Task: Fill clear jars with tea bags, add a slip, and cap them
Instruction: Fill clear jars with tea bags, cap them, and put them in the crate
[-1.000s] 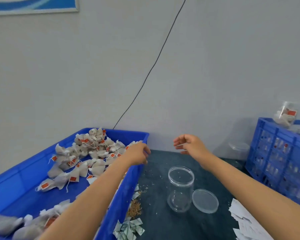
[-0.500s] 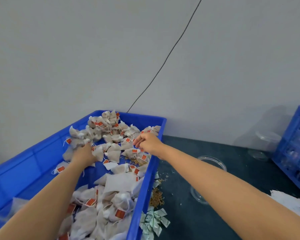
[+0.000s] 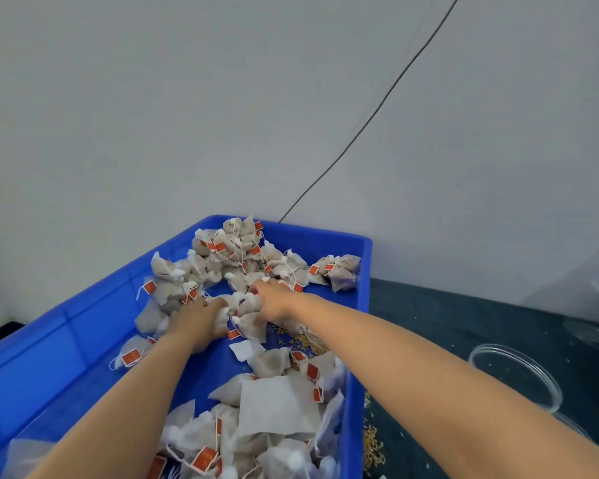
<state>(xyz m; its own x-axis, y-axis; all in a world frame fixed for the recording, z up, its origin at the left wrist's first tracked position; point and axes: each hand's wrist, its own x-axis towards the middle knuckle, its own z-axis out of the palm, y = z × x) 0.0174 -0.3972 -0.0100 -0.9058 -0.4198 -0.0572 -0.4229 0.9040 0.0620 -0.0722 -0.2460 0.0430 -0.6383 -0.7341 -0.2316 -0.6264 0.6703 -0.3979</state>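
Blue plastic bin [image 3: 357,305] holds grey mesh tea bags with orange tags [image 3: 242,257]; my left hand [image 3: 198,319] and right hand [image 3: 274,300] clutch bags between them, mid-bin.

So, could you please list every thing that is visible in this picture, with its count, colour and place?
bin: one, blue, left half of the view, against the wall.
tea bags: many, pale grey-white with orange-red tags, in heaps inside the bin.
loose grains: scattered, tan, on the bin floor and on the table beside the bin.
jar: one, clear, open, on the table to the right, partly hidden by the right forearm.
clear lids or jars: at least two, far right edge, too blurred to tell which.
table: one, dark green surface, right of the bin.
cable: one, black, on the grey wall.
left hand: in the bin, fingers gripping tea bags.
right hand: in the bin, fingers gripping tea bags.
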